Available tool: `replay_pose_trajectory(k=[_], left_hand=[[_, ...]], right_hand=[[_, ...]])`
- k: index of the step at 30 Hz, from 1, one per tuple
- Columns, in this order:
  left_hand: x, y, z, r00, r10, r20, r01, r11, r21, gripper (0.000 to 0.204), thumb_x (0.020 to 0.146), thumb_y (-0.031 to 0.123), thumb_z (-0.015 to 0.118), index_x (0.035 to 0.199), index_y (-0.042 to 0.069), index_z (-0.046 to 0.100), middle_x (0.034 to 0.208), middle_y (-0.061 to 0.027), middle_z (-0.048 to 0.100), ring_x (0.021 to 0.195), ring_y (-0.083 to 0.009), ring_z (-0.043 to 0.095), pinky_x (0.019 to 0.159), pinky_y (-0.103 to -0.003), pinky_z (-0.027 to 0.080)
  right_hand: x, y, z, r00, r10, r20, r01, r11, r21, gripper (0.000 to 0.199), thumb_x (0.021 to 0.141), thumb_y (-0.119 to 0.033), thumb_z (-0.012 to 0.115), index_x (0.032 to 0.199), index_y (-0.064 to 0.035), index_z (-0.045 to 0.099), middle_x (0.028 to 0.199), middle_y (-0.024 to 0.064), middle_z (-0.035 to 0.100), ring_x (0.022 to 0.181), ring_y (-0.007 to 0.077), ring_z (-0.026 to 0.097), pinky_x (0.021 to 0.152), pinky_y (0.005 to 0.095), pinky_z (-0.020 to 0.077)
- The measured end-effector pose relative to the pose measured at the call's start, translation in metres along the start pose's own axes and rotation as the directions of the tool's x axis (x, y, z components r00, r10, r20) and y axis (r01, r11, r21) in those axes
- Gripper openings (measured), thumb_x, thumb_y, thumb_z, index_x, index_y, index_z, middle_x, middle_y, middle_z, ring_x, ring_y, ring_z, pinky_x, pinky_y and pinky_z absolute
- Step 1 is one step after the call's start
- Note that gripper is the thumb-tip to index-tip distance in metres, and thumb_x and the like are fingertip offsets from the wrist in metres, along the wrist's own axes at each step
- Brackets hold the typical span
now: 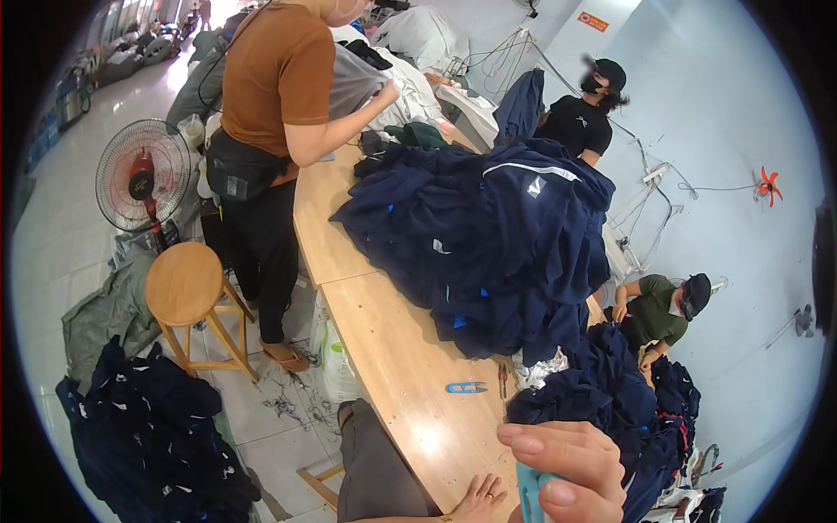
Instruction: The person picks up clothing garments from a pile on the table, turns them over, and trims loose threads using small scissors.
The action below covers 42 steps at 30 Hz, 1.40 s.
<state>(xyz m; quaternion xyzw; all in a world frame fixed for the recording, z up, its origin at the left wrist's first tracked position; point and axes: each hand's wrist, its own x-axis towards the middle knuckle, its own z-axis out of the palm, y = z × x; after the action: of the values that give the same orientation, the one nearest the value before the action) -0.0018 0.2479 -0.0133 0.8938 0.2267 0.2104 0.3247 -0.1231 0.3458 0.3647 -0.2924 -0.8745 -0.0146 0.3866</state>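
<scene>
Along the lower right of the frame, right hand (567, 462): raised before a navy cloth pile (602, 383), its fingers clamped on a light-blue implement (530, 492), whose kind could not be confirmed, much of it being hidden or cut off. Bottom centre, left hand (479, 503): laid on the pale wooden counter (384, 336), with nothing held and the fingers slightly apart.

Centre, garment heap (471, 227): navy, loosely piled on the counter. Below it, blue snips (466, 388): laid flat on bare wood. Just right of these, slim tool (503, 381): placed near a crumpled white wad (540, 369).

Hazards, as judged: the snips and slim tool could be buried or swept off if loose cloth were dragged across them; fabric could be nicked if a sharp edge was carried by the held implement; garments could be spilled if the heap were pulled from one side.

Markings: a white emblem (534, 186) and a small white tag (440, 247) were borne by the heap; a red-and-yellow notice (594, 21) was mounted at upper right. No wording was recorded.
</scene>
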Motion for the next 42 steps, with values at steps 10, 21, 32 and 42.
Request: replay_pose_trajectory(k=[10, 21, 32, 42], left_hand=[[-0.002, 0.006, -0.008, 0.999, -0.019, 0.034, 0.018, 0.999, 0.049, 0.096, 0.073, 0.063, 0.051, 0.142, 0.002, 0.024, 0.145, -0.0333, 0.008, 0.133, -0.0523, -0.002, 0.102, -0.068, -0.003], [0.001, -0.003, 0.009, 1.0, 0.014, -0.022, -0.013, 0.999, 0.032, 0.096, 0.074, 0.066, 0.048, 0.142, 0.003, 0.024, 0.146, -0.0323, 0.007, 0.133, -0.0528, -0.002, 0.102, -0.068, -0.004], [0.006, -0.002, 0.011, 0.999, -0.025, -0.029, 0.026, 0.999, 0.026, 0.095, 0.072, 0.065, 0.052, 0.14, 0.002, 0.029, 0.146, -0.0317, 0.008, 0.133, -0.0525, -0.002, 0.104, -0.067, -0.005], [0.003, 0.002, 0.001, 0.999, -0.041, 0.003, 0.041, 0.997, -0.069, 0.096, 0.072, 0.067, 0.052, 0.14, 0.003, 0.029, 0.146, -0.0308, 0.01, 0.134, -0.0507, 0.0, 0.104, -0.066, -0.005]], right_hand=[[0.007, -0.009, 0.005, 0.999, -0.022, 0.047, 0.023, 0.999, -0.025, 0.028, 0.082, -0.007, 0.06, 0.108, -0.007, 0.051, 0.097, 0.0185, 0.063, 0.075, 0.0316, 0.066, 0.062, 0.0347, 0.0534], [0.007, -0.019, 0.002, 0.999, -0.036, -0.01, 0.035, 0.997, -0.072, 0.029, 0.083, -0.014, 0.062, 0.109, -0.0054, 0.05, 0.095, 0.0191, 0.063, 0.073, 0.0306, 0.066, 0.06, 0.0346, 0.0525], [0.01, -0.025, 0.003, 0.997, -0.068, 0.02, 0.069, 0.995, -0.071, 0.032, 0.083, -0.017, 0.064, 0.108, -0.0043, 0.05, 0.093, 0.0192, 0.063, 0.073, 0.03, 0.066, 0.06, 0.0338, 0.0528], [-0.011, -0.016, -0.007, 0.991, -0.125, -0.057, 0.122, 0.991, -0.048, 0.032, 0.083, -0.018, 0.065, 0.107, -0.0043, 0.051, 0.092, 0.0182, 0.064, 0.073, 0.0305, 0.066, 0.059, 0.0338, 0.0526]])
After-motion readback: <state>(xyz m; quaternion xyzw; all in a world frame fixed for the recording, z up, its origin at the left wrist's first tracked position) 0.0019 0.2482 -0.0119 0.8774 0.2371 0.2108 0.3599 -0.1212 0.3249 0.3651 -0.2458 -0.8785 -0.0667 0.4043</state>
